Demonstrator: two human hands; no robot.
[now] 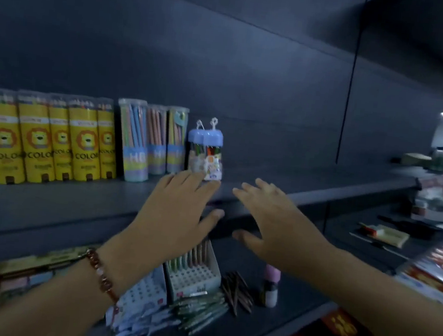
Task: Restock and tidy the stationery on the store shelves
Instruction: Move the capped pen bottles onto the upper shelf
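Clear plastic jar [206, 152] with rounded blue lid, stood upright on dark matte shelf [76, 202], left hand [181, 204] spread flat, fingertips at its base, right hand [272, 216] spread beside, nothing gripped.

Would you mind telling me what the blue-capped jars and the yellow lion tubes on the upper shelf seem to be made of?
The blue-capped jars look like clear glossy plastic: colored pens show through the walls, under opaque pale-blue caps with loops. The yellow lion tubes look like printed card or paper wrap, matte, with clear plastic tops showing pencil tips; the blur leaves this open. The shelf looks like dark painted metal or laminate.
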